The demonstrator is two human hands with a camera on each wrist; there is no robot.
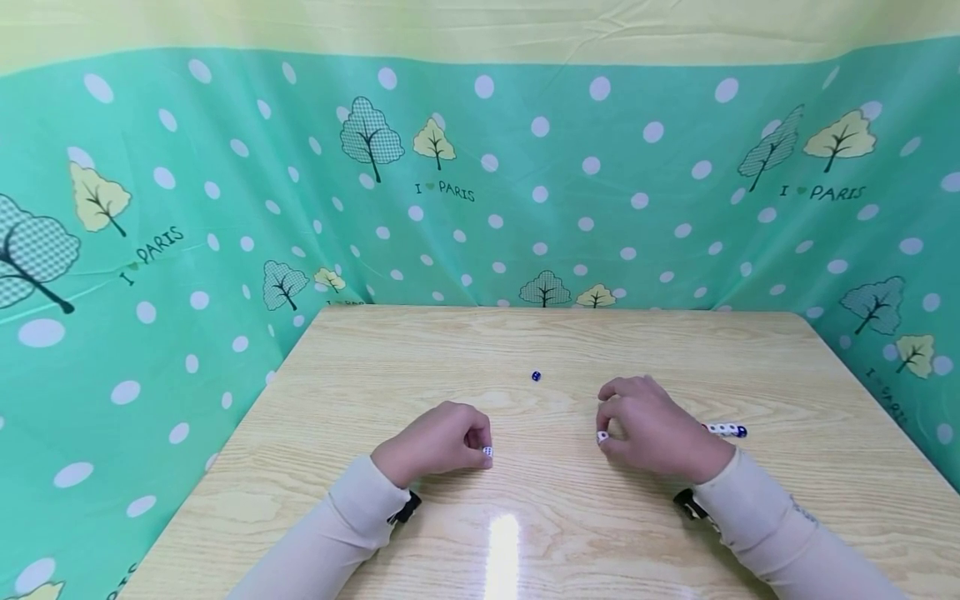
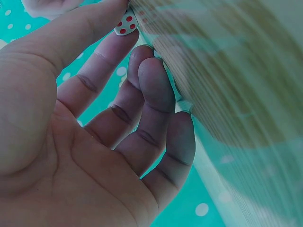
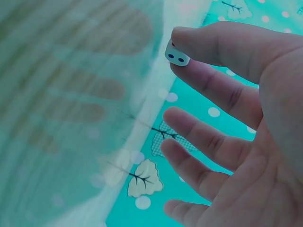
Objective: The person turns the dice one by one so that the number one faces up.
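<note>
Between thumb and index finger, my left hand (image 1: 442, 440) pinches a white die (image 2: 127, 24); the face toward the left wrist camera has red pips. The other left fingers bend loosely, their tips right at the wooden tabletop. To the right, my right hand (image 1: 651, 425) pinches another white die (image 3: 177, 54), with two dark pips showing in the right wrist view. Its remaining fingers are spread apart. A dark blue die (image 1: 536, 376) lies on the table beyond and between the hands. Beside the right wrist is a row of dice (image 1: 724, 430), white with a blue one at its right end.
The light wood table (image 1: 555, 342) reflects a bright strip of light near its front. A green dotted cloth (image 1: 540, 167) printed with trees hangs behind the table and along both sides. Dark bands (image 1: 405, 506) sit at both wrists.
</note>
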